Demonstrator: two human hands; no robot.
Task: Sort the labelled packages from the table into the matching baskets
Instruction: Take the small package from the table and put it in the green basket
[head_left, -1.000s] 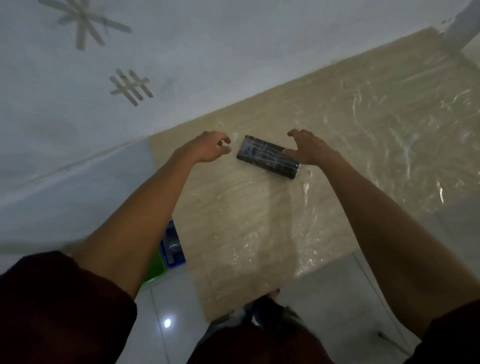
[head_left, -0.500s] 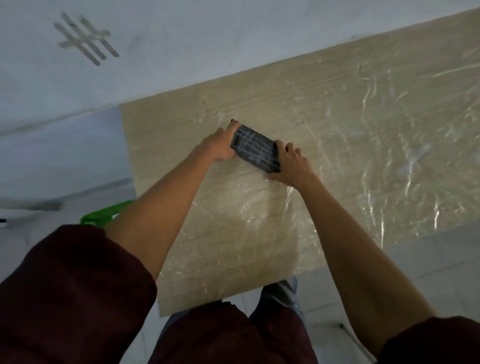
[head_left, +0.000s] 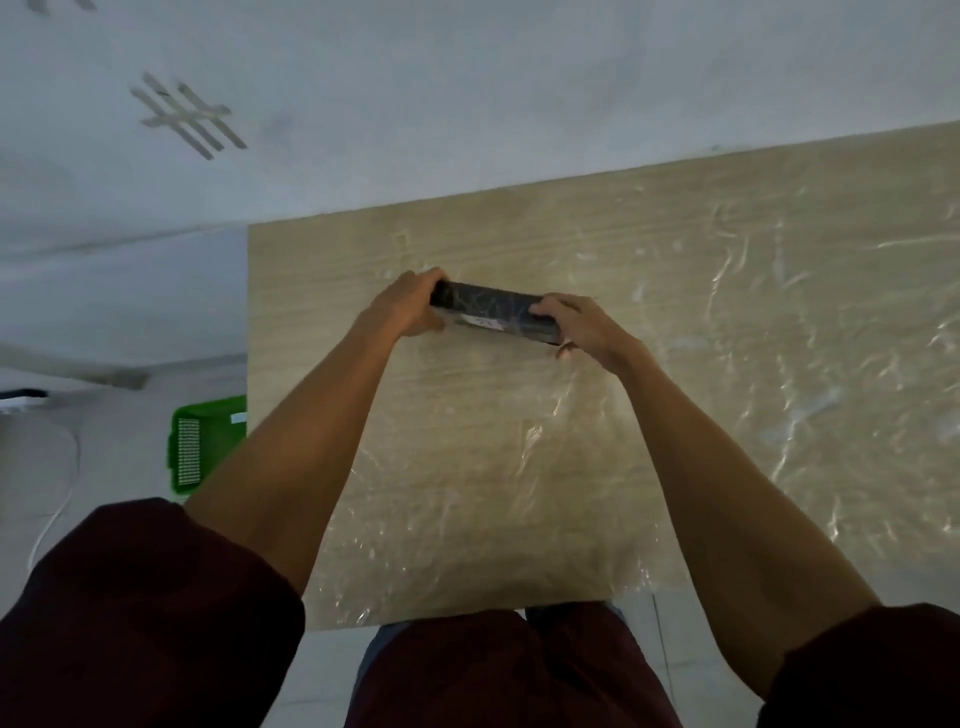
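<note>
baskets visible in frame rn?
1: a green basket on the floor left of the table, partly hidden behind the table edge and the left arm. Others may be out of frame.

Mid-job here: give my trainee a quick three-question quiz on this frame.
1. True or false: both hands hold the dark package.
2. What colour is the basket left of the table?
3. The white label on the package faces: A) the wearer, B) the wall.

Key:
1. True: the left hand and right hand each grip one end.
2. Green.
3. A.
</note>
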